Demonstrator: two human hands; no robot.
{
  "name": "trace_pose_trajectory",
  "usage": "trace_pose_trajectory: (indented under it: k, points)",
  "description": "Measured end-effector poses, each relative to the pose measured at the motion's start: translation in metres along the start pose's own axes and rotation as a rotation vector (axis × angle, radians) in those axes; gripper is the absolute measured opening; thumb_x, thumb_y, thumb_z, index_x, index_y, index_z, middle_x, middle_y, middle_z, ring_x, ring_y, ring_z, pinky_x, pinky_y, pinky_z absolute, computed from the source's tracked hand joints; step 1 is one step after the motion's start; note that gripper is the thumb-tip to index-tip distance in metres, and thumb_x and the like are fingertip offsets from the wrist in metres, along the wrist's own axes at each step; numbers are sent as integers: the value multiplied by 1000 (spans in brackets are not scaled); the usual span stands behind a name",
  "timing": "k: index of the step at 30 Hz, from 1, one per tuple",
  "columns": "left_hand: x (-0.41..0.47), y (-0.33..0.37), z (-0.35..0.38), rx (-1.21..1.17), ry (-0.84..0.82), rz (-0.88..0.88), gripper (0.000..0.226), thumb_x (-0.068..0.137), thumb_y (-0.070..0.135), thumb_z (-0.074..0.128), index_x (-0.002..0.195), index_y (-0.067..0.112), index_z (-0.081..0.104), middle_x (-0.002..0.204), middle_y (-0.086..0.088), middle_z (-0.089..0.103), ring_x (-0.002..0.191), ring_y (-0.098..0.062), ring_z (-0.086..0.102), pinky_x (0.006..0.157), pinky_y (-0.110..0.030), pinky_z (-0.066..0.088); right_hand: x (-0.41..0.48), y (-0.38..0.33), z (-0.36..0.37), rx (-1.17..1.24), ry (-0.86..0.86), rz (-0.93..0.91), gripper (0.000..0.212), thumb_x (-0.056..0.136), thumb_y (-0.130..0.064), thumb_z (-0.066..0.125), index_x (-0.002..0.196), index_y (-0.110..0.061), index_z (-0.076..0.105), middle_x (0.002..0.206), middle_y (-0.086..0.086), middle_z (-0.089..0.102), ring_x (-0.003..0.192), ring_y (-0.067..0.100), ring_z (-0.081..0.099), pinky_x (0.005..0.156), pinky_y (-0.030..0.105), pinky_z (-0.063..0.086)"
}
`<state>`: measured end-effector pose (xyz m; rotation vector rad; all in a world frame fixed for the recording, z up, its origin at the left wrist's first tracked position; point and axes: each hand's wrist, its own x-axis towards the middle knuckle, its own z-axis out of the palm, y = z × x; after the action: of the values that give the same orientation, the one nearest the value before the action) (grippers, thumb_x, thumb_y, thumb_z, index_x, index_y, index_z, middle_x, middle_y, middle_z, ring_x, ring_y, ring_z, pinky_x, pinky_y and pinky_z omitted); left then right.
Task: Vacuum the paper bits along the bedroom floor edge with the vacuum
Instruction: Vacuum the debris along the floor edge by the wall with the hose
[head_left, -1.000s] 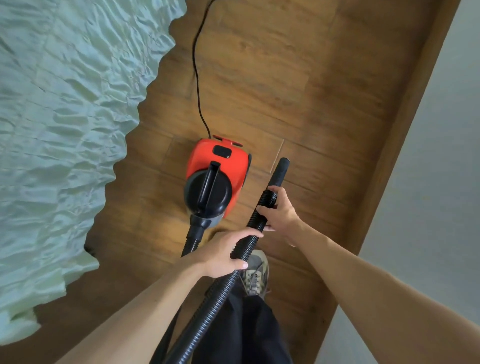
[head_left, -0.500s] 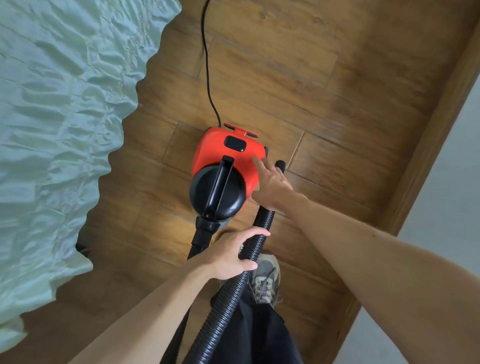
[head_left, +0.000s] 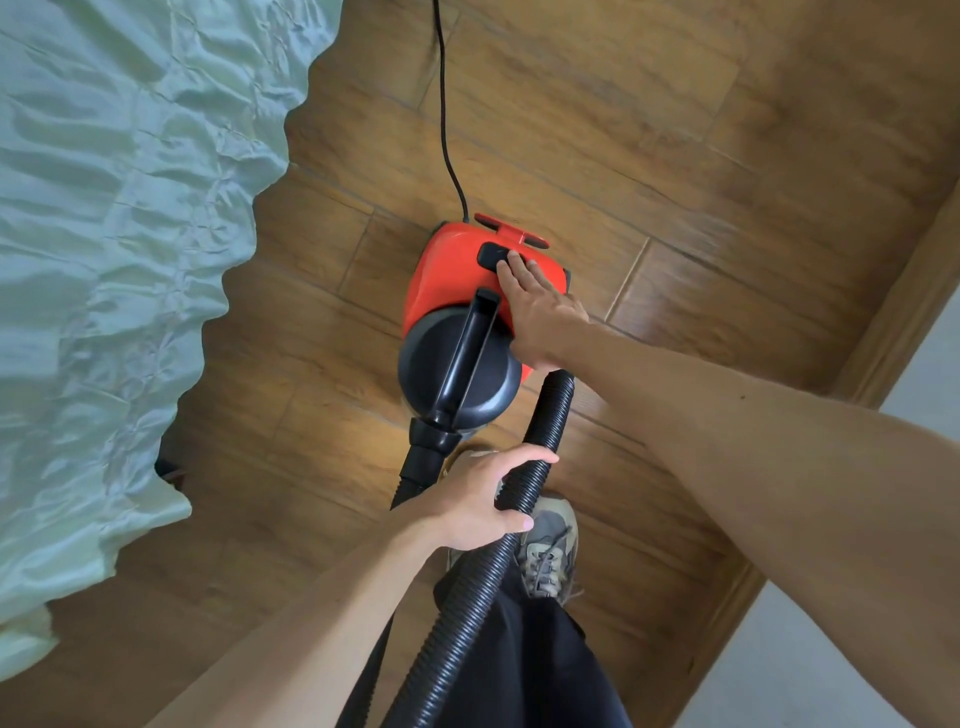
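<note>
Wood floor: red canister vacuum sits just ahead, long axis pointing away from me, my right hand spread flat on its black switch, left hand nearer me, curled round the hose; paper bits unseen.

Worn on the head, facing forward and steeply down over both forearms onto the floor, wide-angled. Sits close to the left hand gripping the hose at low centre, a little farther from the right hand laid on the vacuum. Takes in the bed at left and the wall at right.
</note>
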<state>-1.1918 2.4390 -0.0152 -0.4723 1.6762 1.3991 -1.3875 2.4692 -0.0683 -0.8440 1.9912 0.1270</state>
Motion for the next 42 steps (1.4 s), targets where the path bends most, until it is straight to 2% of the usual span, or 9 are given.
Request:
trace_pose_trajectory:
  k: [6, 11, 15, 18, 21, 25, 29, 36, 42]
  points:
    - [3, 8, -9, -16, -13, -1, 68, 86, 18, 69, 132, 59, 40, 138, 6, 50, 119, -23, 55, 100, -41, 50, 5, -6, -8, -117, -26, 12, 96, 90, -5, 60, 158, -12, -7, 166, 1, -14, 154, 22, -7, 121, 58, 12]
    - [-1, 14, -12, -20, -1, 6, 68, 86, 17, 70, 131, 58, 40, 126, 10, 53, 90, -12, 59, 90, -40, 55, 7, 0, -23, -44, -107, -33, 84, 93, -11, 51, 159, -15, -1, 167, 0, -9, 153, 27, -4, 120, 60, 14]
    - [-4, 13, -10, -10, -1, 21, 68, 86, 18, 70, 132, 58, 40, 133, 12, 50, 97, -10, 57, 94, -40, 54, -18, 24, -6, 306, 60, 23, 81, 87, -5, 49, 159, -21, 15, 166, 9, 11, 152, 29, 11, 123, 42, 15]
    - [-7, 11, -5, -2, -10, 11, 70, 85, 19, 71, 132, 60, 39, 137, 11, 49, 112, -15, 56, 98, -42, 52, -54, 46, 29, 635, 217, 219, 74, 84, -9, 53, 153, -26, 31, 148, 15, 38, 140, 33, 32, 114, 36, 31]
    - [-11, 11, -2, -3, -18, 8, 69, 87, 18, 71, 134, 58, 39, 138, 10, 48, 120, -15, 52, 102, -39, 49, -88, 56, 57, 931, 141, 389, 66, 90, -21, 61, 149, -34, 34, 137, 10, 51, 130, 27, 46, 102, 37, 45]
    - [-15, 15, 3, 13, -21, -1, 67, 87, 21, 72, 134, 56, 40, 135, 10, 50, 119, -14, 50, 102, -40, 49, -126, 44, 69, 1338, -43, 428, 52, 97, -29, 62, 142, -41, 38, 109, 9, 68, 91, 22, 68, 80, 42, 61]
    - [-18, 21, 14, 35, -38, -6, 67, 86, 26, 74, 136, 56, 40, 135, 7, 50, 123, -13, 47, 103, -35, 45, -143, 35, 85, 1464, -44, 420, 53, 97, -21, 63, 142, -37, 40, 111, 19, 69, 82, 24, 70, 78, 45, 62]
    - [-23, 28, 39, 3, -50, -21, 61, 84, 34, 74, 131, 57, 44, 129, 10, 51, 118, -12, 53, 101, -41, 51, -163, 42, 112, 1532, 13, 443, 58, 91, -19, 70, 139, -38, 42, 103, 11, 71, 75, 18, 73, 68, 36, 62]
    - [-33, 34, 70, -61, -47, -81, 56, 86, 35, 73, 127, 59, 46, 119, 8, 53, 98, -25, 68, 89, -45, 58, -180, 59, 134, 1567, 36, 426, 43, 95, -13, 65, 131, -33, 53, 100, 6, 68, 76, 20, 71, 70, 38, 62]
